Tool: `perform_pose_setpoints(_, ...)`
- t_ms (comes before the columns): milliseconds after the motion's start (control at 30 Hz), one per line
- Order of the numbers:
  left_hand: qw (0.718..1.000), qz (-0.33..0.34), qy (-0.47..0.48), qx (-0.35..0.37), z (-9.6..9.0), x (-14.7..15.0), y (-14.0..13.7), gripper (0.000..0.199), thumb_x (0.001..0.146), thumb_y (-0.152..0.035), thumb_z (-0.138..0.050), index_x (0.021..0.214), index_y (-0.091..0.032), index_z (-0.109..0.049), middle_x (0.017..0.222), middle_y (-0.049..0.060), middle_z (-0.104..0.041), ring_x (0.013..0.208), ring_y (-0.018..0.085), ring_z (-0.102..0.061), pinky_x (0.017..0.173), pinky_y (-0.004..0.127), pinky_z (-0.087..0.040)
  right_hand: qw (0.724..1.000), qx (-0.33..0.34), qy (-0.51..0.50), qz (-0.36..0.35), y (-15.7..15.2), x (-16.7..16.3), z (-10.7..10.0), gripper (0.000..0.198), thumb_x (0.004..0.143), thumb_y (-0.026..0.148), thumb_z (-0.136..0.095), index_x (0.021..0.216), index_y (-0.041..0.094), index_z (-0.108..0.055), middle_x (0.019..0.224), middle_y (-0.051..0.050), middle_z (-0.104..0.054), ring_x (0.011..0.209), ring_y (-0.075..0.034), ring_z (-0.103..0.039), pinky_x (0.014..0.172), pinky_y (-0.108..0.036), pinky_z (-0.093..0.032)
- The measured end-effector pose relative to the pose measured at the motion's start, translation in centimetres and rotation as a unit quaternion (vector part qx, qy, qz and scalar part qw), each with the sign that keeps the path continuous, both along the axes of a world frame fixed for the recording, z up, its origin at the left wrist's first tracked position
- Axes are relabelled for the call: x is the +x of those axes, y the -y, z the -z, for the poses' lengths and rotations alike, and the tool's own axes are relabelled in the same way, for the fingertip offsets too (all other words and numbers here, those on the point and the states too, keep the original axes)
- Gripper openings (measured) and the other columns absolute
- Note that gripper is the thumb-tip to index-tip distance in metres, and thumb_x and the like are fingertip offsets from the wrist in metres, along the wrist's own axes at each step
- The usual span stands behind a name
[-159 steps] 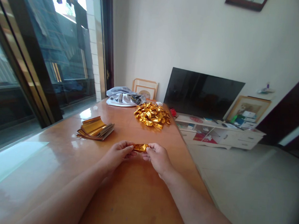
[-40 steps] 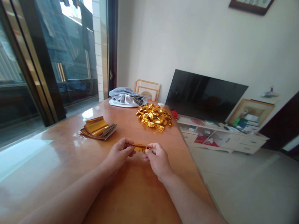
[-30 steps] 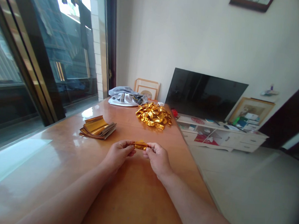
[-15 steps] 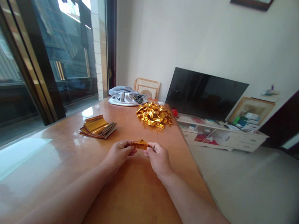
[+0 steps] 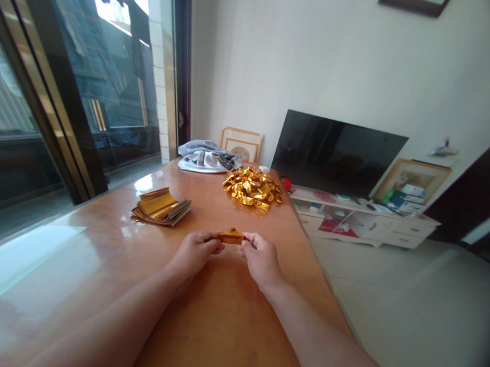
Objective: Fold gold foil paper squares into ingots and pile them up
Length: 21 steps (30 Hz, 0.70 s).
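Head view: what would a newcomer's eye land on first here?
Probably the small folded gold foil piece, pinched between the left hand and right hand just above the wooden table. Next, the glittering heap of crumpled gold foil at the table's far end, and the flat stack of gold sheets to the left.

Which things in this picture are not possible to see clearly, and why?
Head view only:
- Gold foil piece: both ends hidden inside the left hand and right hand; its folded shape is too small to read.
- Wall frame: cut off by the top edge.
- Items on the TV cabinet: too small to identify.
- Grey cloth bundle: contents unclear.
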<state>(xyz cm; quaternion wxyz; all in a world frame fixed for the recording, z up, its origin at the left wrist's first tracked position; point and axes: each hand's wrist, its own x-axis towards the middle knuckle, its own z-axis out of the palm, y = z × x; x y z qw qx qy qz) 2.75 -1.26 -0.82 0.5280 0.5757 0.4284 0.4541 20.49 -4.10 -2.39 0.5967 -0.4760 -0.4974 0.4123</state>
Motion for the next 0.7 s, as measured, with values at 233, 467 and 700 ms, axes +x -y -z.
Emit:
perform_pose_setpoints(233,0.997,0.003,-0.048,0.053,0.15,0.00,-0.16,0.035,0.081,-0.033,-0.063,0.107,-0.016,-0.078,0.091,0.007,-0.076,0.083,0.023,-0.069,0.078,0.032,-0.053,1.000,0.000,0.001,-0.005,-0.10,0.11,0.11,0.029,0.083,0.036,-0.062,0.103,0.018,-0.072,0.101,-0.007,-0.076,0.088,-0.022,-0.072,0.084,-0.037,-0.059)
perform_pose_setpoints(467,0.984,-0.005,-0.127,0.126,-0.09,-0.22,-0.12,0.032,0.081,-0.029,-0.061,0.105,-0.018,-0.079,0.085,0.005,-0.075,0.078,0.022,-0.067,0.073,0.030,-0.049,1.000,-0.001,0.005,-0.003,-0.06,0.20,-0.03,0.029,0.084,0.034,-0.060,0.104,0.016,-0.070,0.101,-0.008,-0.075,0.089,-0.023,-0.072,0.083,-0.038,-0.059)
perform_pose_setpoints(700,0.999,0.009,-0.032,0.038,0.18,0.09,-0.47,0.037,0.078,-0.033,-0.065,0.108,-0.015,-0.078,0.089,0.006,-0.076,0.077,0.020,-0.067,0.074,0.030,-0.052,0.998,-0.033,-0.040,0.021,0.03,0.12,-0.46,0.026,0.078,0.030,-0.065,0.100,0.017,-0.063,0.090,-0.005,-0.074,0.083,-0.020,-0.073,0.079,-0.035,-0.059)
